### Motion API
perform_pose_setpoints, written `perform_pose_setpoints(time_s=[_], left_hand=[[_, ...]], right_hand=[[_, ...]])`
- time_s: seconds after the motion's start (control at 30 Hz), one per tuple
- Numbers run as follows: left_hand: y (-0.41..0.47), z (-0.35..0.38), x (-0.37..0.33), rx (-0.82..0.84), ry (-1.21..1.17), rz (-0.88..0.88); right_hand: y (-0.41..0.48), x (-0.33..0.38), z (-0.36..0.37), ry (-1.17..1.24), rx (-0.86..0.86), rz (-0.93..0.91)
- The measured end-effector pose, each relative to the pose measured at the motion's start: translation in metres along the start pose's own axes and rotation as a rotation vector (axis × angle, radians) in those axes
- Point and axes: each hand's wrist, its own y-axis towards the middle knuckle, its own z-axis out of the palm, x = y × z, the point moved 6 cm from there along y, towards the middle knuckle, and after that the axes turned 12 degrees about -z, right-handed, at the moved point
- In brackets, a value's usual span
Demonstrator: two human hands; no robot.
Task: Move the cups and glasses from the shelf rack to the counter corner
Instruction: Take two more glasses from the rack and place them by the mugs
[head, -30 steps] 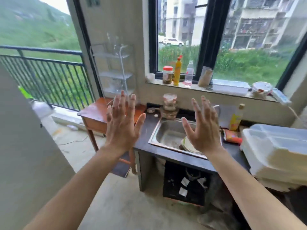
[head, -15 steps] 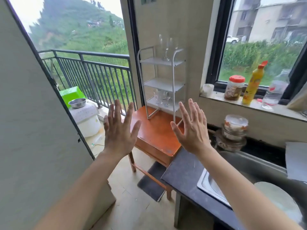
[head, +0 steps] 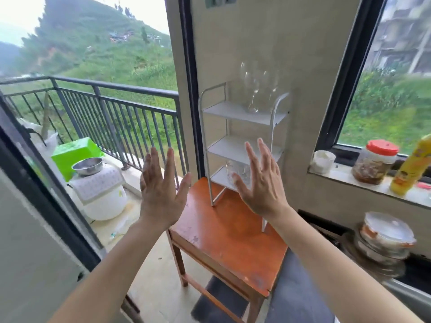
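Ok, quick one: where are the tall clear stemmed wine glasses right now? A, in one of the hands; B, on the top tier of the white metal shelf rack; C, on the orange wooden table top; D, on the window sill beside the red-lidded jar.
B: the tall clear stemmed wine glasses stand on the top tier of the white metal shelf rack, and both hands, left and right, are open and empty.

This is a home kitchen beside a balcony. A window sill carries a red-lidded jar and a yellow bottle. A white shelf rack with wine glasses stands on a wooden table, near a dark counter.
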Motion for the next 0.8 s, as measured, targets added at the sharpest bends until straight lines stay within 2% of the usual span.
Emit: perform_pose_setpoints(time_s=[0.2, 0.3, 0.43, 0.67, 0.8], left_hand=[[0.119, 0.061, -0.004, 0.137, -0.151, 0.129], [0.171, 0.081, -0.023, 0.173, -0.193, 0.214], [0.221, 0.099, -0.060, 0.224, -0.308, 0.315], [0.276, 0.123, -0.129, 0.354, -0.504, 0.364], [0.296, 0.137, -0.166, 0.439, -0.553, 0.334]], right_hand=[[0.063, -0.034, 0.030, -0.128, -0.103, 0.129], [0.091, -0.046, 0.032, -0.148, -0.173, 0.207], [0.124, -0.060, 0.021, -0.164, -0.255, 0.224], [0.193, -0.109, -0.030, -0.256, -0.390, 0.245], [0.225, -0.158, -0.043, -0.168, -0.316, 0.439]])
